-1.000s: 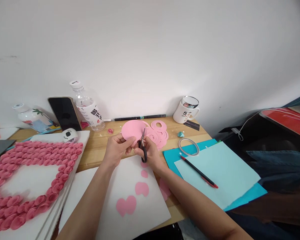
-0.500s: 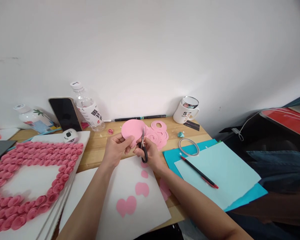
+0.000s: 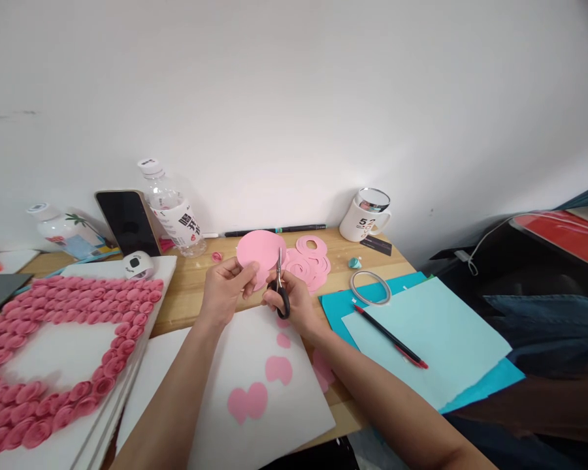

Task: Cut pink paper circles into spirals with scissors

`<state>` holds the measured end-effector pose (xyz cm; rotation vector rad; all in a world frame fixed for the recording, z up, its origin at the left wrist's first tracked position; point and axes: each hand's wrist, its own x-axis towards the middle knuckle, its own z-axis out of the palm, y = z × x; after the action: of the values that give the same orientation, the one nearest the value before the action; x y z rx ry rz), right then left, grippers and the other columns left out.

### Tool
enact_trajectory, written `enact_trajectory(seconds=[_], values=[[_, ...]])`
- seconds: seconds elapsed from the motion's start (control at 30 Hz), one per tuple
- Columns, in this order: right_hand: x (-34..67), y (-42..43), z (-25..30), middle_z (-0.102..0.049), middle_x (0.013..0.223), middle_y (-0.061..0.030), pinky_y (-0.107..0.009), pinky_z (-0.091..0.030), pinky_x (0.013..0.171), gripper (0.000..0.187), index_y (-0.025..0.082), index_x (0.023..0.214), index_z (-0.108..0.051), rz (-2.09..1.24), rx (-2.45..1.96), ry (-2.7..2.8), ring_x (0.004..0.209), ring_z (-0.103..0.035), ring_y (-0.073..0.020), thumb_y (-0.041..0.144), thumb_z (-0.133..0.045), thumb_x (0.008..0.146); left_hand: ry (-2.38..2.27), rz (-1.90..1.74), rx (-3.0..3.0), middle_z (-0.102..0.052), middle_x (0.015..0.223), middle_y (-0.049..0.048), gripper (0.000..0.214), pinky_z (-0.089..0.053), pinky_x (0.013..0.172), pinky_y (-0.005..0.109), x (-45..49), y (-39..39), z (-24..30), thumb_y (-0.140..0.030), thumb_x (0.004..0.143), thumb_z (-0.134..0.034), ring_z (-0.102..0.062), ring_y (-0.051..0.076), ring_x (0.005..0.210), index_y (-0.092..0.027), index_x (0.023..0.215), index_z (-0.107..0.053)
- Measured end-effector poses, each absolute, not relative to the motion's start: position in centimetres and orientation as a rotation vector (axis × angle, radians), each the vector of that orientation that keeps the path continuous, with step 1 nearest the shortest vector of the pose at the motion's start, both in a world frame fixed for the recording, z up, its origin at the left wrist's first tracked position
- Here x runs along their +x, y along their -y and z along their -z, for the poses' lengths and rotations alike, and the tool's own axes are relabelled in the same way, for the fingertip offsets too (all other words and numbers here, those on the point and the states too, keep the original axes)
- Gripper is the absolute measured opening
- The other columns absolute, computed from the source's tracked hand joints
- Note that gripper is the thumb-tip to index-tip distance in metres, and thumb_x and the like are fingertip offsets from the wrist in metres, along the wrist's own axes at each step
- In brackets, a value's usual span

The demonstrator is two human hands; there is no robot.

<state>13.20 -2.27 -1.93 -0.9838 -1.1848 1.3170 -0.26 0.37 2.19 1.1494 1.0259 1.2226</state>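
Between the thumb and fingers of my left hand (image 3: 226,287) is a round piece of pink paper (image 3: 261,249), held up over the table. My right hand (image 3: 294,300) grips black-handled scissors (image 3: 282,297), their blades pointing up at the paper's right edge. Whether the blades touch the paper is hard to tell. Behind my right hand lies a pile of spiral and ring-shaped pink paper offcuts (image 3: 316,264). Below my hands, several pink paper cutouts (image 3: 278,370) rest on a white sheet (image 3: 294,418).
At left stands a white board (image 3: 63,346) bordered with pink paper roses (image 3: 110,369). A phone (image 3: 129,222), a water bottle (image 3: 176,215) and a white mug (image 3: 365,219) line the wall. Right are a tape roll (image 3: 370,287), blue sheets (image 3: 441,339) and a black-red pen (image 3: 392,337).
My left hand and the pink paper have shifted slightly up and left, and the paper has tilted a little. The scissors have barely moved.
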Motion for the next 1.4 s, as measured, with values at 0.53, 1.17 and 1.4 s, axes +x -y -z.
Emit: enact_trajectory(seconds=[0.53, 1.17, 1.4], values=[[13.0, 1.9, 2.7, -0.051, 0.06, 0.0039, -0.022, -0.035, 0.046, 0.044, 0.02, 0.082, -0.048, -1.312, -0.901, 1.188, 0.051, -0.044, -0.0097, 0.045, -0.076, 0.06, -1.078, -1.131, 1.037, -0.053, 0.045, -0.0017, 0.026, -0.035, 0.035, 0.02, 0.7, 0.0, -1.7, -0.029, 0.061, -0.074, -0.045, 0.007, 0.036, -0.012, 0.052, -0.057], [13.2, 1.8, 2.9, -0.051, 0.056, 0.0058, -0.02, -0.032, 0.044, 0.032, 0.018, 0.084, -0.05, -1.312, -0.929, 1.193, 0.046, -0.044, -0.0079, 0.036, -0.069, 0.067, -1.068, -1.127, 1.107, -0.051, 0.042, -0.0028, 0.027, -0.032, 0.035, 0.018, 0.5, -0.1, -2.1, -0.026, 0.063, -0.07, -0.041, 0.004, 0.035, -0.013, 0.046, -0.054], [13.2, 1.9, 3.0, -0.05, 0.054, 0.0067, -0.019, -0.032, 0.042, 0.028, 0.018, 0.085, -0.05, -1.329, -0.938, 1.183, 0.044, -0.044, -0.0074, 0.032, -0.067, 0.067, -1.037, -1.15, 1.117, -0.053, 0.045, -0.0033, 0.023, -0.031, 0.035, 0.018, 0.2, -0.2, -1.9, -0.028, 0.065, -0.071, -0.04, 0.004, 0.035, -0.013, 0.054, -0.057]])
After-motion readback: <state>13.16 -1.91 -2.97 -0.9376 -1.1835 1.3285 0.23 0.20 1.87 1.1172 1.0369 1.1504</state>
